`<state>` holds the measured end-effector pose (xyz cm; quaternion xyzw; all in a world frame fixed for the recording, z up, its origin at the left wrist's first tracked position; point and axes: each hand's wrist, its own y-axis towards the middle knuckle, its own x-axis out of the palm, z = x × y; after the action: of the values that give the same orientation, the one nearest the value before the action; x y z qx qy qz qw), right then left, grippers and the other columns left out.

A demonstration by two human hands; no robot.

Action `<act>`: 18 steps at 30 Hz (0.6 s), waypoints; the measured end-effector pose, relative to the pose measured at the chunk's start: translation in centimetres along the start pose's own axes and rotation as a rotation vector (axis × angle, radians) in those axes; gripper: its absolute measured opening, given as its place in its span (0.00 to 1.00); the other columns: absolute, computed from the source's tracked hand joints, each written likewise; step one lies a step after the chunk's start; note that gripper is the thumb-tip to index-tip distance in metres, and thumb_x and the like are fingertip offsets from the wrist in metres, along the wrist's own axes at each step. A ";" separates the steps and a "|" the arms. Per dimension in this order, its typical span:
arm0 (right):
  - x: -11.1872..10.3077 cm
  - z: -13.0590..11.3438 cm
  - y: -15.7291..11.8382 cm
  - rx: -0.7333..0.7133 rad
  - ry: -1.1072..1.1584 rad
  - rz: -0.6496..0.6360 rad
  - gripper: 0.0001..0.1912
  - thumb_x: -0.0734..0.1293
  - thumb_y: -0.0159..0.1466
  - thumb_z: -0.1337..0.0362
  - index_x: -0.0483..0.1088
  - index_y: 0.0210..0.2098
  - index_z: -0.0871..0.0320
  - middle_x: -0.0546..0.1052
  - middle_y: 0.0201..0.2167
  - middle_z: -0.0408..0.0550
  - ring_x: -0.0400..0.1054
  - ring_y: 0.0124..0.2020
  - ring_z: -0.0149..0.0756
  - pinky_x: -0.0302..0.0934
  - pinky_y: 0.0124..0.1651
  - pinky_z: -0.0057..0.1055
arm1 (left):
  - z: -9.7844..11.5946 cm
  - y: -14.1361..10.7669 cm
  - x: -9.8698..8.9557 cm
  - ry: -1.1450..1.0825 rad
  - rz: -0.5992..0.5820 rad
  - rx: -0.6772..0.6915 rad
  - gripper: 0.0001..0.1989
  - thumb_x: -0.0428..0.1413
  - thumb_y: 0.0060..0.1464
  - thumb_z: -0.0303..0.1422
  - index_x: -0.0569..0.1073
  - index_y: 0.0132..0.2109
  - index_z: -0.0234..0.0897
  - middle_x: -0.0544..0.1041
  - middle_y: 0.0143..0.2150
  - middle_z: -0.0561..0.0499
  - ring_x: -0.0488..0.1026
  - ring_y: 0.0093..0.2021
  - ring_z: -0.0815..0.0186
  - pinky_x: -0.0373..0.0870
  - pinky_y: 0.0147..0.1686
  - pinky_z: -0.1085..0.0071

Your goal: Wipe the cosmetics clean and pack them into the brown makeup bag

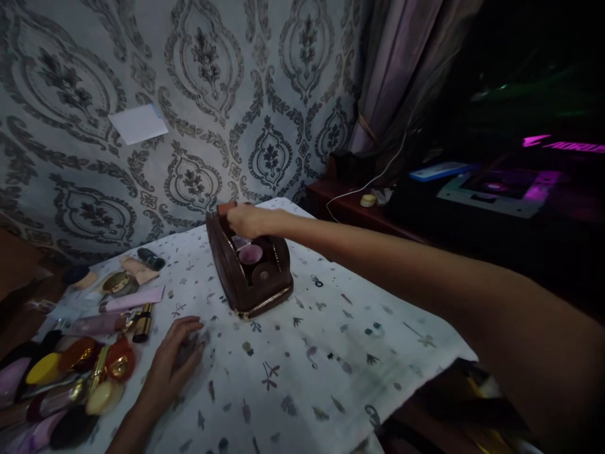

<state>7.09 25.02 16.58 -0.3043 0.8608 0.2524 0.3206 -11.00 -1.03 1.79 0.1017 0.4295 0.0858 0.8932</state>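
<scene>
A dark brown cosmetic bag (222, 255) stands unzipped on the cloth-covered table, with gold zip teeth along its opening. My right hand (248, 221) reaches over its far end, fingers curled in at the opening beside a reddish-brown piece (225, 208). What those fingers grip is hidden. Inside the bag, a small pinkish round item (250, 253) shows below the hand. My left hand (177, 356) rests on the cloth at the near left, thumb apart from the lightly bent fingers, holding nothing. It lies between the bag and a group of cosmetics.
Cosmetics crowd the table's left side, among them a pink tube (135, 299), a black-and-gold tube (142, 323), a red bottle (120, 360) and a gold-rimmed jar (118, 284). A patterned wall stands behind. At right is a dark desk with a blue-edged object (442, 171) and a white cable (378, 178).
</scene>
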 end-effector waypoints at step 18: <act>2.5 0.4 -3.4 -0.158 -0.722 -0.653 0.13 0.63 0.62 0.75 0.77 0.43 0.72 0.80 0.43 0.65 0.76 0.45 0.46 0.68 0.45 0.34 | -2.5 -0.4 0.9 0.105 0.031 0.093 0.14 0.53 0.60 0.41 0.74 0.49 0.44 0.74 0.54 0.45 0.75 0.53 0.56 0.75 0.49 0.61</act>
<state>8.10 22.01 13.73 -0.4747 0.5326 0.2924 0.6368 -12.42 -0.91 -0.47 0.1450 0.4777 0.0850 0.8623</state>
